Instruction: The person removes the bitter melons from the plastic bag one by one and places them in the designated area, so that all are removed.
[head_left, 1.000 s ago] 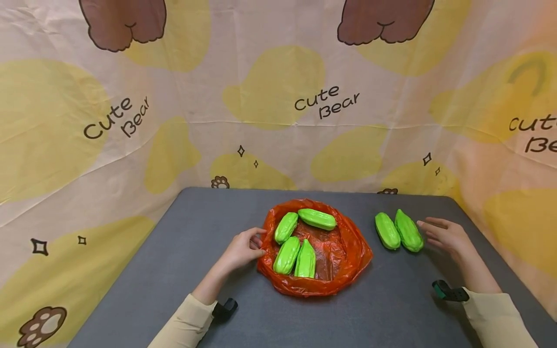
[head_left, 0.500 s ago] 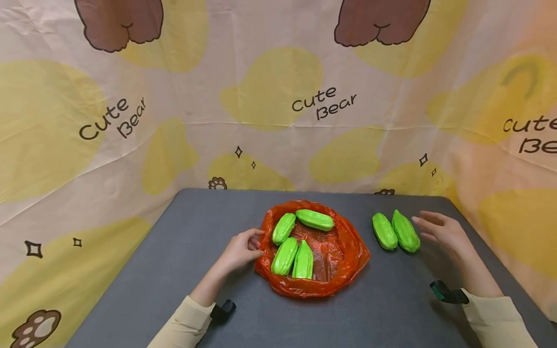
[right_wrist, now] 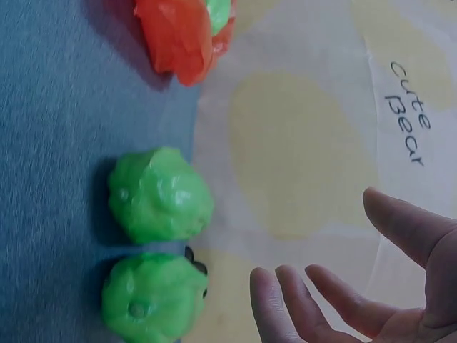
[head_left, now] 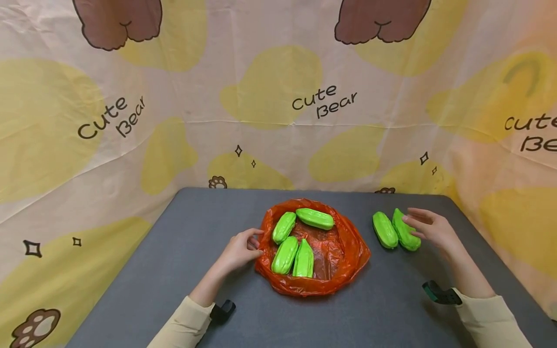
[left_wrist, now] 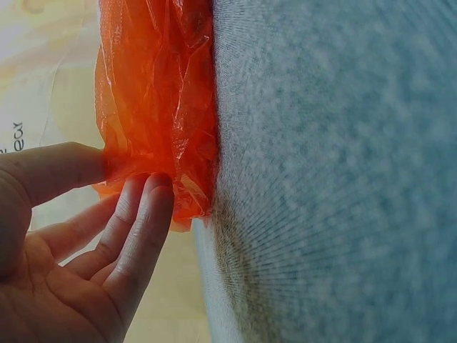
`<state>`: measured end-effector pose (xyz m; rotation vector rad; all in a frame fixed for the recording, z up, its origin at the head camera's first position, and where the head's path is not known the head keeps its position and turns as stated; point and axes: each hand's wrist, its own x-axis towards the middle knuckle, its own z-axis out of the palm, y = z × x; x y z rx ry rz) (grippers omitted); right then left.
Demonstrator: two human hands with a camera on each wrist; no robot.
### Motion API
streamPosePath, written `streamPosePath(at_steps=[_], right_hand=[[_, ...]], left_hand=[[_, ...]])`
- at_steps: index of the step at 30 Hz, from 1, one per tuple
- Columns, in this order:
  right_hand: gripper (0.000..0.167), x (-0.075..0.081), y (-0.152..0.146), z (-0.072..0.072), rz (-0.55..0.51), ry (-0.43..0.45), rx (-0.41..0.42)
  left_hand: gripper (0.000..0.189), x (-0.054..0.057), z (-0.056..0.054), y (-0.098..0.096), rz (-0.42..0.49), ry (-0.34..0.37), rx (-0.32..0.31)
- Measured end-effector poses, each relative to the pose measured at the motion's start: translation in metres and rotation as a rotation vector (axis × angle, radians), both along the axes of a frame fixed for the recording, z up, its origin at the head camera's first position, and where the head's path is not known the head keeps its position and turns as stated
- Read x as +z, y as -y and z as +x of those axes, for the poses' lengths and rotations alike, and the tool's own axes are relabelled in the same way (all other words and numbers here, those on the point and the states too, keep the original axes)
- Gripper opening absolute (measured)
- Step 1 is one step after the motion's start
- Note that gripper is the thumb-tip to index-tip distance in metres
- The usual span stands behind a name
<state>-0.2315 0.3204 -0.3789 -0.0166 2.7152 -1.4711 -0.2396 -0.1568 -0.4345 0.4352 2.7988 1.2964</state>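
Note:
A red plastic bag sits on the table with its mouth rolled wide. Several bright green, ridged gourds lie inside it along the left and far sides. My left hand is at the bag's left wall, its fingertips touching the crinkled film in the left wrist view. To the right of the bag, two more gourds lie side by side, a left one and a right one. My right hand hovers over the right one with fingers extended and partly covers it; nothing is in its grasp.
The grey table reaches back to a printed cloth wall with bear drawings, which also encloses the left and right sides. Black bands with small devices are on both wrists.
My right hand has shifted left, from beside the right-hand gourd to over it. My left hand stays at the bag's wall, and the bag and gourds keep their places.

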Motion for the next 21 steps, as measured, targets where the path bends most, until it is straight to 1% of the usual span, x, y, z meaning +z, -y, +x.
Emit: streamPosePath(at_steps=[7, 11, 16, 21], right_hand=[[0.073, 0.001, 0.016, 0.000, -0.016, -0.011, 0.032], [0.072, 0.002, 0.024, -0.001, -0.007, -0.001, 0.039], [0.071, -0.001, 0.034, -0.002, -0.001, -0.012, 0.060], [0.069, -0.003, 0.042, -0.002, -0.025, -0.025, 0.065]], left_hand=[[0.048, 0.001, 0.000, 0.000, 0.000, -0.002, 0.003], [0.048, 0.000, 0.001, 0.000, 0.000, -0.001, 0.004], [0.047, 0.001, 0.002, 0.000, 0.000, -0.001, 0.003], [0.047, 0.001, 0.002, -0.001, -0.002, 0.001, 0.001]])
